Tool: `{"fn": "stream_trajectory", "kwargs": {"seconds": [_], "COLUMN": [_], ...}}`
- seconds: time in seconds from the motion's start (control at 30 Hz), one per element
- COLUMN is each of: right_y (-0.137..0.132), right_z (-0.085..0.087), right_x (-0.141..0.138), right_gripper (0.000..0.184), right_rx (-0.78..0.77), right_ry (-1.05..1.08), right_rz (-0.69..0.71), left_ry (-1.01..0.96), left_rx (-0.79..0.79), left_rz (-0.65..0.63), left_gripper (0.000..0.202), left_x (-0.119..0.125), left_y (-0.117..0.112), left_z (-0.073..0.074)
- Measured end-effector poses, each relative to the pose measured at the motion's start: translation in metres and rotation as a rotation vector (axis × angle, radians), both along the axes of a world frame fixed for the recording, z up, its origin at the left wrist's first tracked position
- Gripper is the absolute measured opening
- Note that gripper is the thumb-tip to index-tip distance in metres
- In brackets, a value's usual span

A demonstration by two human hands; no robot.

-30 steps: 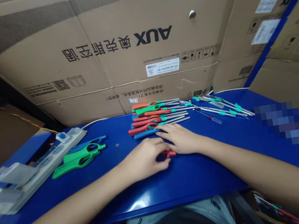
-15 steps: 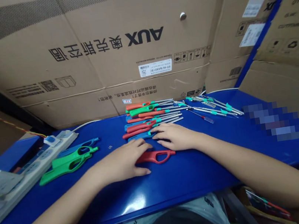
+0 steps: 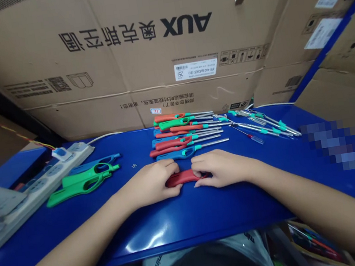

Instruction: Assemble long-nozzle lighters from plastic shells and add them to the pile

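A red lighter handle [image 3: 183, 177], without a metal tube, lies crosswise near the front of the blue table. My left hand [image 3: 151, 183] grips its left end between thumb and fingers. Around its right end, over the trigger loop, my right hand [image 3: 221, 168] is closed, hiding most of that loop. Just beyond my hands is a stack of assembled gas lighters [image 3: 180, 129] in red, green and blue with metal tubes pointing right. The nearest one is a blue lighter [image 3: 180, 154].
On the left are green lighter handles [image 3: 84, 189], a blue handle [image 3: 93, 164] and a white power strip [image 3: 46, 181] with plugs. Metal tubes with teal ends [image 3: 263, 125] and a screwdriver [image 3: 255, 139] lie at the right. Cardboard [image 3: 141, 67] walls the back.
My right hand has come away from the blue lighter, back toward me, and closed on the red handle's right end. My left hand has closed on its left end. The view has shifted slightly.
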State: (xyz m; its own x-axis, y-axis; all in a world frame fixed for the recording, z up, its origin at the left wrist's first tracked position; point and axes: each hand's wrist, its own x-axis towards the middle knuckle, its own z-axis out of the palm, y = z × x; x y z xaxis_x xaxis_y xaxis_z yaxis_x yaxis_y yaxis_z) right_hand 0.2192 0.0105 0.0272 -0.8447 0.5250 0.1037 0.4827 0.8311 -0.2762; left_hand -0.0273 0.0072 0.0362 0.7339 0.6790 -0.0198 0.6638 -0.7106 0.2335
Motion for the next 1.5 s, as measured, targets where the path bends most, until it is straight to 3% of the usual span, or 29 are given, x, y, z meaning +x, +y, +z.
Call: {"fn": "stream_trajectory", "kwargs": {"seconds": [0.2,0.33,0.57,0.73,0.87,1.07,1.33,1.5], "right_y": [0.0,0.002,0.014,0.018,0.02,0.023,0.019,0.023], "right_z": [0.004,0.006,0.012,0.019,0.018,0.011,0.001,-0.003], "right_x": [0.001,0.004,0.02,0.027,0.03,0.03,0.013,0.017], "right_gripper": [0.029,0.022,0.018,0.025,0.029,0.028,0.032,0.017], "right_rx": [-0.055,-0.109,0.101,-0.138,-0.337,-0.43,-0.225,-0.203], "right_ry": [-0.049,0.029,0.247,0.202,0.112,0.021,-0.003,0.013], "right_rz": [-0.099,-0.118,-0.255,-0.208,-0.181,-0.107,-0.145,-0.194], "left_ry": [-0.067,-0.092,-0.07,-0.031,-0.031,-0.113,-0.213,-0.274], "left_rx": [-0.033,-0.054,-0.016,0.115,0.125,0.08,0.058,0.044], "left_rz": [0.046,0.069,0.154,0.132,0.127,0.125,0.123,0.13], "left_gripper": [0.011,0.013,0.025,0.023,0.019,0.023,0.024,0.028], "left_x": [0.002,0.001,0.001,-0.001,-0.004,-0.009,-0.007,-0.008], "left_y": [0.001,0.003,0.005,0.005,0.01,0.019,0.024,0.029], "left_z": [-0.008,-0.011,-0.016,-0.019,-0.019,-0.022,-0.027,-0.031]}}
